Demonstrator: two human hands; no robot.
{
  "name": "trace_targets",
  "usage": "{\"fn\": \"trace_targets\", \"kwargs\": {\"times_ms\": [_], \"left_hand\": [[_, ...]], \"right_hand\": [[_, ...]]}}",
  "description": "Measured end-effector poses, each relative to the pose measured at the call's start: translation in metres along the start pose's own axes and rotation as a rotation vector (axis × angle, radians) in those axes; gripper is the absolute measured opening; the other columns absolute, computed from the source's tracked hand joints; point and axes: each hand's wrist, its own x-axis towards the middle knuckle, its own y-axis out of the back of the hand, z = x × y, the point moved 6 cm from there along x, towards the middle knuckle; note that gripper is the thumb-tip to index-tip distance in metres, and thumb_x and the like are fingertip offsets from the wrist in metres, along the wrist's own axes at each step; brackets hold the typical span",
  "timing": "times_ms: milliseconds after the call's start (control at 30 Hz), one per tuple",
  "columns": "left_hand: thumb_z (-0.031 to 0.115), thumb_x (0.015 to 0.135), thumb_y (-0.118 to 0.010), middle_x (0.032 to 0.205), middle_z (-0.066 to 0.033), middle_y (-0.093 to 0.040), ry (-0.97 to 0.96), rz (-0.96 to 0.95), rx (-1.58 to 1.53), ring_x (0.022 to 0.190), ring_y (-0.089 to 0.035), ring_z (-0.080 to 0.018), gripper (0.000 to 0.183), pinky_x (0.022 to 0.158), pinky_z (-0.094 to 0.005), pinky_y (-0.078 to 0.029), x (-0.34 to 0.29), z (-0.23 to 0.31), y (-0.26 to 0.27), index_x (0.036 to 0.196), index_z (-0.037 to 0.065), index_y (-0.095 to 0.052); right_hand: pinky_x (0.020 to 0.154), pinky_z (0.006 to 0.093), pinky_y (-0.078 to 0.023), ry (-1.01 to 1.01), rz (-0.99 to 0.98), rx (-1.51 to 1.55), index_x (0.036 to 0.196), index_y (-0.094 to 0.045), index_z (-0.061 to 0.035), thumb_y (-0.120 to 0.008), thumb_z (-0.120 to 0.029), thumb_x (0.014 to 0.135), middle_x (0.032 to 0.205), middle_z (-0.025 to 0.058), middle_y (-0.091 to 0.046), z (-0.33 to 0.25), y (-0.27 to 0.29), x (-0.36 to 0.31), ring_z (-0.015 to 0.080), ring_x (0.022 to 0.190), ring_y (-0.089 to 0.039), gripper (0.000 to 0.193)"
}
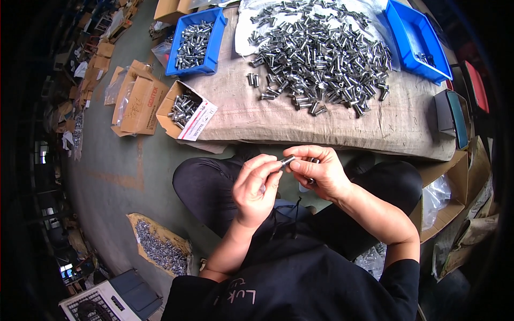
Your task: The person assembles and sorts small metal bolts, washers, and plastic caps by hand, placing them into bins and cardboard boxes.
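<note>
In front of my lap, both hands are raised close together. Between their fingertips is a short, shiny metal pin (pixel 288 160), tilted up to the right. My left hand (pixel 253 188) pinches its lower left end, and a bit of metal glints between the curled fingers. Thumb and forefinger of my right hand (pixel 324 171) touch the pin's other end. More metal pins (pixel 314 160) stick out among that hand's curled fingers. Beyond my hands, a large heap of similar metal pins (pixel 326 59) is spread over the cloth-covered table (pixel 321 128); several show a wider head.
At the table's left stand a blue bin (pixel 217 40) and a cardboard box (pixel 170 109), both holding pins. Another blue bin (pixel 399 32) at the right contains a few. A tray (pixel 184 247) of small metal parts lies on the floor. An open carton (pixel 458 179) sits at my right.
</note>
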Motion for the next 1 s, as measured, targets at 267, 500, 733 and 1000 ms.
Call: {"fn": "trace_targets", "kwargs": {"times_ms": [267, 500, 733, 1000], "left_hand": [[0.022, 0.091, -0.044, 0.093, -0.0099, -0.055, 0.567, 0.007, -0.860, 0.059, -0.041, -0.0073, 0.039, 0.049, -0.0212, -0.034, -0.009, -0.029, -0.016, 0.124, 0.003, -0.040], [0.033, 0.093, -0.037, 0.089, -0.0086, -0.052, 0.817, 0.149, -1.071, 0.065, -0.043, -0.0080, 0.045, 0.053, -0.0204, -0.035, -0.010, -0.042, -0.019, 0.125, 0.002, -0.039], [0.032, 0.094, -0.034, 0.101, -0.0061, -0.048, 0.541, 0.078, -0.725, 0.062, -0.039, -0.0040, 0.047, 0.053, -0.0170, -0.033, -0.005, -0.028, -0.023, 0.127, -0.002, -0.035], [0.036, 0.094, -0.031, 0.106, -0.0050, -0.048, 0.527, -0.038, -0.665, 0.059, -0.036, -0.0025, 0.048, 0.049, -0.0154, -0.031, -0.007, -0.026, -0.025, 0.129, 0.003, -0.034]], "right_hand": [[0.039, 0.0197, -0.033, -0.073, -0.116, 0.194, 0.085, -0.057, -0.0012, -0.060, -0.017, 0.079, 0.071, 0.0099, -0.057, 0.002, 0.001, 0.003, 0.0119, 0.054, -0.049, 0.017], [0.037, 0.0175, -0.029, -0.248, -0.114, -0.032, 0.080, -0.058, -0.0056, -0.065, -0.017, 0.078, 0.062, 0.0013, -0.052, 0.014, -0.005, -0.002, 0.0053, 0.046, -0.044, 0.014], [0.052, 0.0174, -0.039, -0.067, -0.062, -0.306, 0.096, -0.056, 0.0000, -0.063, -0.016, 0.080, 0.074, 0.0026, -0.062, 0.007, -0.008, 0.003, 0.0041, 0.061, -0.051, 0.023], [0.045, 0.0170, -0.035, -0.004, -0.087, -0.267, 0.093, -0.059, -0.0008, -0.062, -0.014, 0.080, 0.073, 0.0041, -0.061, 0.001, -0.011, -0.001, 0.0037, 0.056, -0.049, 0.019]]}}
